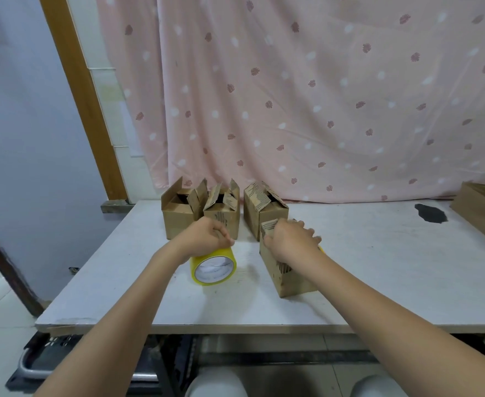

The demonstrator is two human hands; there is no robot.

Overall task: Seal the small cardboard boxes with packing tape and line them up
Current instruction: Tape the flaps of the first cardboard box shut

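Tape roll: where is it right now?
In the head view, the yellow tape roll stands on edge on the table, left of center, under the left hand, beside the nearest box.

The small brown boxes [285, 270] are matt corrugated cardboard with torn, ribbed patches, and the round yellow roll of packing tape [213, 267] is glossy plastic. The white desk [364, 279] looks smooth, matt and scuffed, backed by a soft pink printed cloth curtain [321, 96].
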